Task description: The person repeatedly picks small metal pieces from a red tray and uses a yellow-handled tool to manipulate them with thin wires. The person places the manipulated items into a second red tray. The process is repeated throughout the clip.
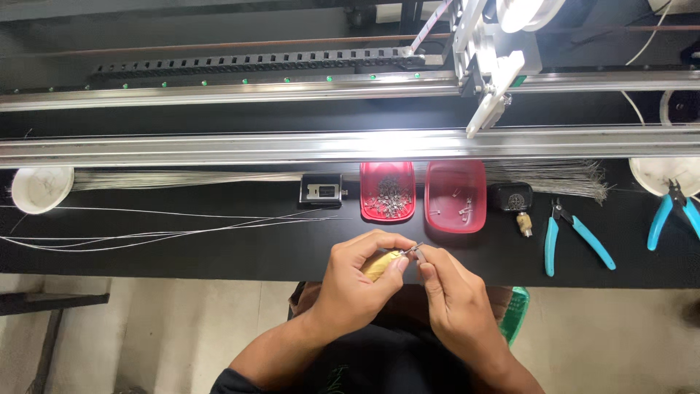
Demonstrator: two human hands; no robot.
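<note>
My left hand [357,281] grips a yellow-handled tool [380,264] at the front edge of the black workbench [219,259]. My right hand [448,295] pinches a small metal part [415,250] at the tool's tip; the two hands touch. Just beyond them stand two red trays: the left tray [368,175] holds several small metal pieces, the right tray [456,182] only a few.
Thin wires [168,230] lie across the bench's left side beside a white bowl [40,188]. Blue-handled cutters [572,235] and a second pair [674,208] lie at right. A small black box [321,190] and a metal rail machine [292,146] are behind.
</note>
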